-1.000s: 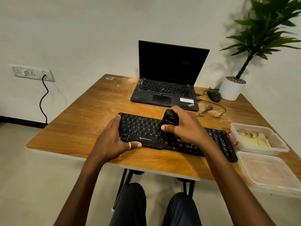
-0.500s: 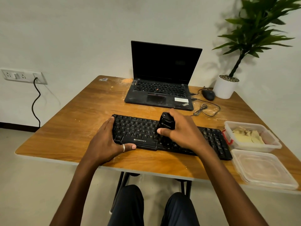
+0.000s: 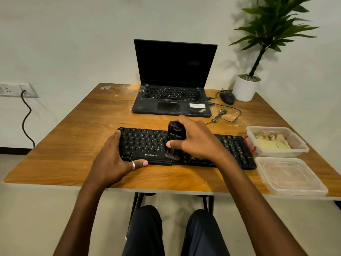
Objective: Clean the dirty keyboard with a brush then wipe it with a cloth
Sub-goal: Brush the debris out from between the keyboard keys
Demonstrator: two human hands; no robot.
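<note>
A long black keyboard (image 3: 145, 143) lies across the near half of the wooden table (image 3: 77, 126). My right hand (image 3: 195, 141) grips a stubby black brush (image 3: 176, 133) upright over the keyboard's middle, its bristles down on the lower key rows. My left hand (image 3: 114, 159) holds the keyboard's left end, fingers on its far-left edge and thumb along the front edge. A yellowish cloth (image 3: 271, 142) sits crumpled in an open clear container (image 3: 302, 150) just right of the keyboard.
An open black laptop (image 3: 171, 100) stands behind the keyboard. A mouse (image 3: 227, 97) with a coiled cable and a white potted plant (image 3: 245, 87) sit at the back right. A clear lid (image 3: 289, 176) lies at the table's near right corner.
The brush and my right hand have slid slightly toward the keyboard's front edge. My left hand keeps its hold on the left end. The view has shifted a little.
</note>
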